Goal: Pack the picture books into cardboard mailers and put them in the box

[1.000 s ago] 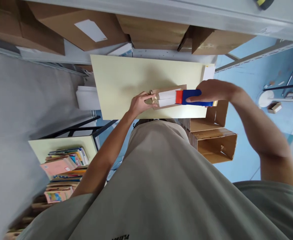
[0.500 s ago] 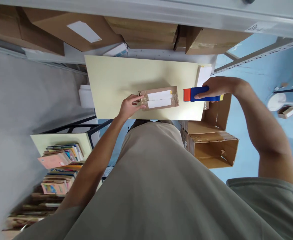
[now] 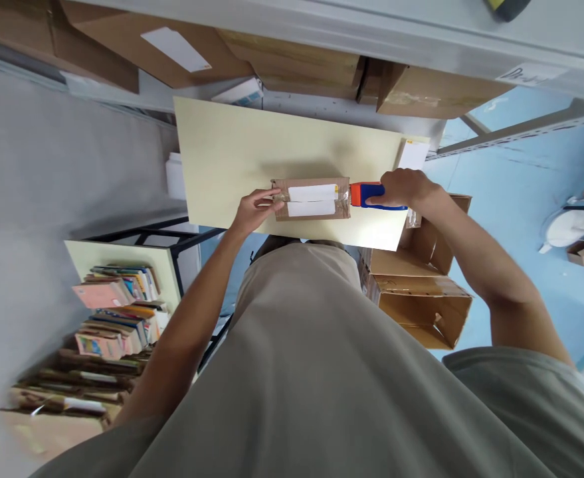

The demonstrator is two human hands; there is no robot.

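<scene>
A small brown cardboard parcel [image 3: 311,198] with two white labels lies on the pale yellow table [image 3: 232,153]. My left hand [image 3: 252,209] rests its fingertips on the parcel's left end and holds it down. My right hand [image 3: 404,188] grips a blue and orange tape dispenser [image 3: 367,195], whose orange end touches the parcel's right edge.
Open cardboard boxes [image 3: 421,299] stand on the blue floor to the right of the table. Large brown boxes [image 3: 292,60] fill the shelf behind it. A low table stacked with books [image 3: 115,312] is at the left. A white slip [image 3: 413,155] lies at the table's right corner.
My right hand swept the dispenser off the parcel to the right, then brought it back against the parcel's right edge. My left hand stayed on the left end.
</scene>
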